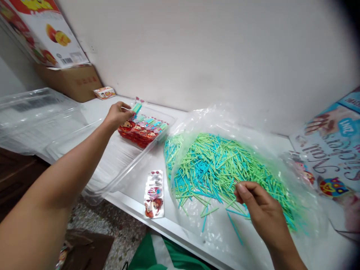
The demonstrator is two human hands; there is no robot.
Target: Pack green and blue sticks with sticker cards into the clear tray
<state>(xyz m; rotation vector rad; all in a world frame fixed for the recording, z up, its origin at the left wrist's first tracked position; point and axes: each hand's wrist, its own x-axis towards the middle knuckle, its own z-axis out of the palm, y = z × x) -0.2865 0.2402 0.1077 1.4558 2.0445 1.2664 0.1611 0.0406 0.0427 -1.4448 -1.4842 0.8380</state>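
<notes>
My left hand (120, 114) pinches a small packet with green and blue sticks (137, 108) in its top, over the left end of a row of red packets (139, 133). These packets stand in a clear plastic tray (123, 168). Above the near edge of a heap of green and blue sticks (219, 161), my right hand (260, 206) has its thumb and fingertips together; anything between them is too small to make out. The heap lies in an open clear plastic bag (185, 225). A single silver packet (154, 195) lies flat between tray and bag.
Clear plastic containers (36, 112) are stacked at the left. Behind them stand a cardboard box (73, 80) with a printed carton (62, 37) on top and a small box (104, 92). A printed nail sticker box (332, 150) is at the right.
</notes>
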